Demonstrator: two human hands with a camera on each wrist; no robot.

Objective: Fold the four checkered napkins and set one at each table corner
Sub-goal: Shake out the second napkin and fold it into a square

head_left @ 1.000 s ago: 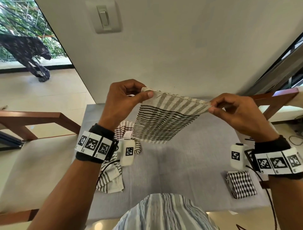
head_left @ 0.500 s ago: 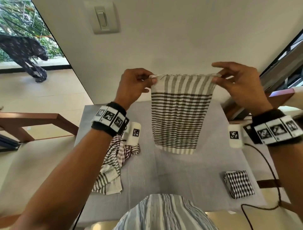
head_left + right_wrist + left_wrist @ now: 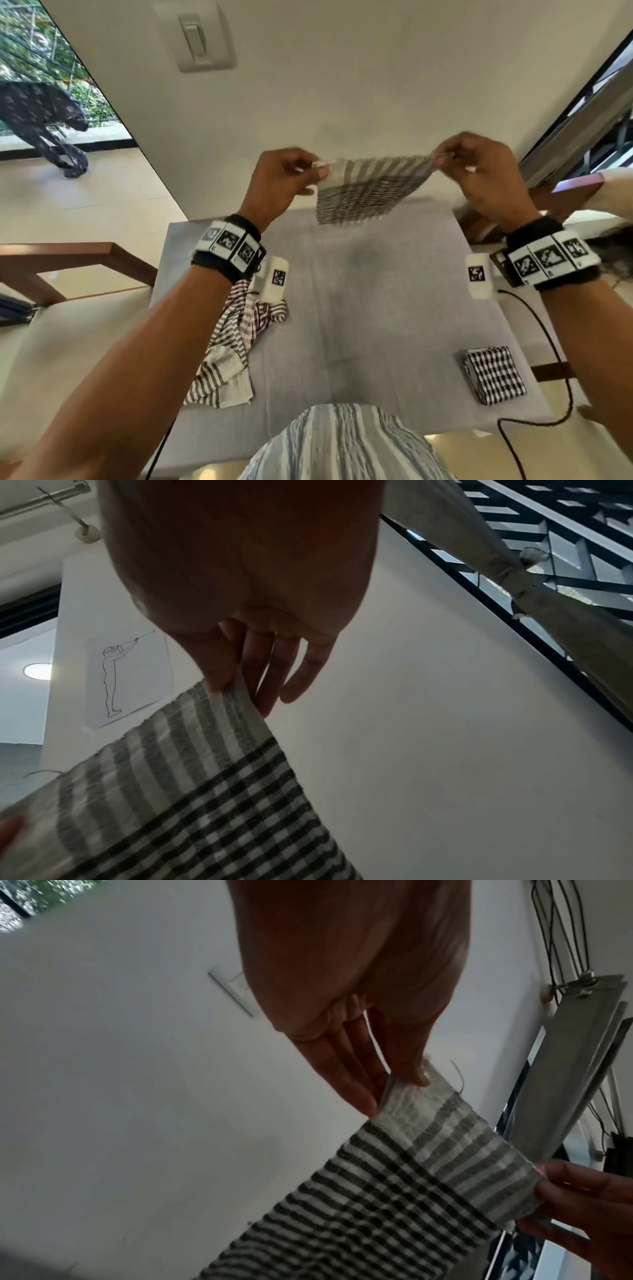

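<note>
Both hands hold a black-and-white checkered napkin [image 3: 368, 190] in the air above the far end of the grey table [image 3: 359, 308]. My left hand [image 3: 281, 181] pinches its top left corner between thumb and fingers [image 3: 356, 1093]. My right hand [image 3: 479, 171] pinches the top right corner, thumb against fingers [image 3: 219, 669]. The cloth [image 3: 394, 1191] hangs stretched between them, its lower edge swung away from me. A folded checkered napkin [image 3: 493, 373] lies at the near right corner. A crumpled heap of napkins [image 3: 236, 339] lies at the table's left side.
Wooden chairs with cream cushions stand left [image 3: 68, 329] and right [image 3: 561, 195] of the table. A white wall with a light switch [image 3: 202, 37] rises behind it. A black cable [image 3: 548, 359] trails off the right edge.
The napkin hung straight down half a second ago; now its lower edge has swung up and away. Both hands have moved farther apart along the top edge.
</note>
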